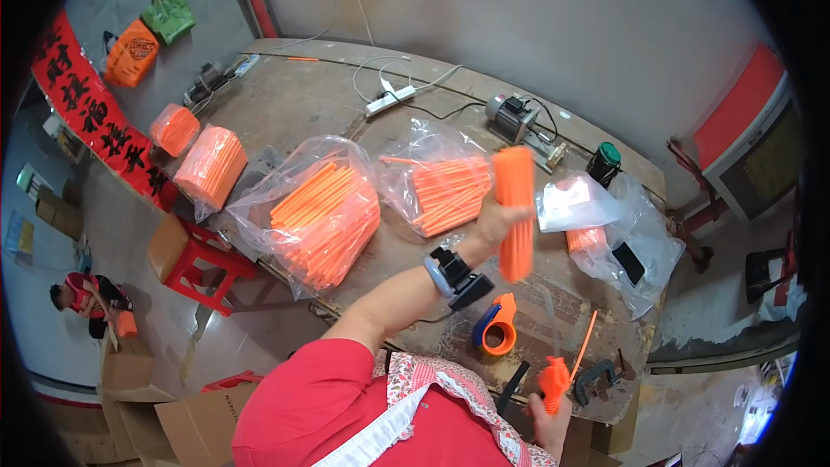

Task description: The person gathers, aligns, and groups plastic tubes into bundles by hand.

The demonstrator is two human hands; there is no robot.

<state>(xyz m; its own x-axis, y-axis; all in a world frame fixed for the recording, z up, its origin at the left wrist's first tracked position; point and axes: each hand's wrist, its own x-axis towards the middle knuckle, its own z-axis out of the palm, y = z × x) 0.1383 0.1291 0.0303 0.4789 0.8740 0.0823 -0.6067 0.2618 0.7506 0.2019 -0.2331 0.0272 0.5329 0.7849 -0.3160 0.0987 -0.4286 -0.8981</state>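
Observation:
My left hand [489,227] is raised over the wooden table [294,95] and grips a thick bundle of orange sticks [515,207], held upright. A black device is strapped to that wrist [454,275]. My right hand [553,419] is low at the table's near edge, closed around an orange-handled tool [553,378] with a single thin orange stick [587,335] rising from it. An orange tape dispenser [497,327] lies on the table between the two hands.
Open clear bags of orange sticks [324,212] [445,190] lie mid-table, wrapped bundles [212,164] at the left. A clear bag [644,229], dark jar [605,160], small motor [514,117], power strip [389,99] and black clamp [596,376] are nearby. Red stool [203,264]; another person [82,294] crouches by cardboard boxes [130,376].

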